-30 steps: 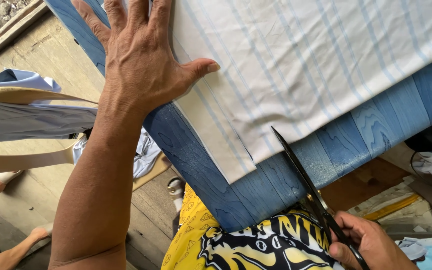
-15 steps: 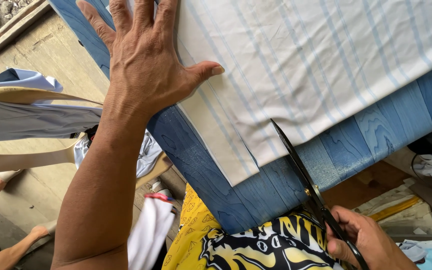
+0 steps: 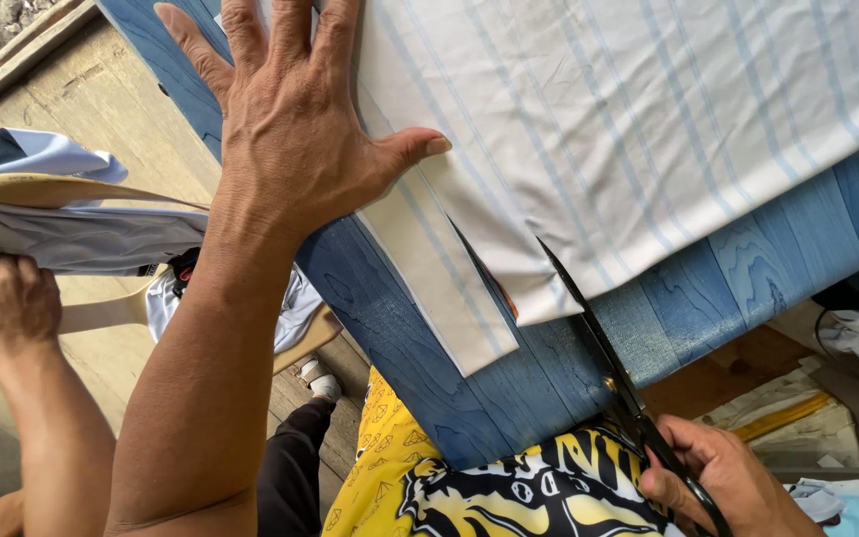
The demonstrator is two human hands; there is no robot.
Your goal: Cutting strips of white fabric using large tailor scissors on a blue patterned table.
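At the far left, well away from the worktop [image 3: 708,298], another person's hand [image 3: 4,298] grips a pale blue garment [image 3: 82,234] draped over a wooden frame; that hand was not in view half a second ago. The left hand [image 3: 295,149] lies flat, fingers spread wide, pressing the striped fabric [image 3: 648,129] against the blue wood-grain worktop, its thumb stretched out to the right across the cloth. It grips nothing. The fabric is white with thin pale blue stripes running diagonally; it covers the upper part of the worktop, and a narrow strip of it hangs toward the worktop's near edge, just below the thumb. A slit already separates that strip from the main sheet. The scissors [image 3: 599,343] lie along that slit with blades nearly closed, the tip reaching into the cloth. Compared with a second ago, the tip sits deeper in the fabric. Below the worktop's near edge, the right hand [image 3: 723,482] is closed around the scissors' handles, over the yellow and black patterned shirt [image 3: 509,487].
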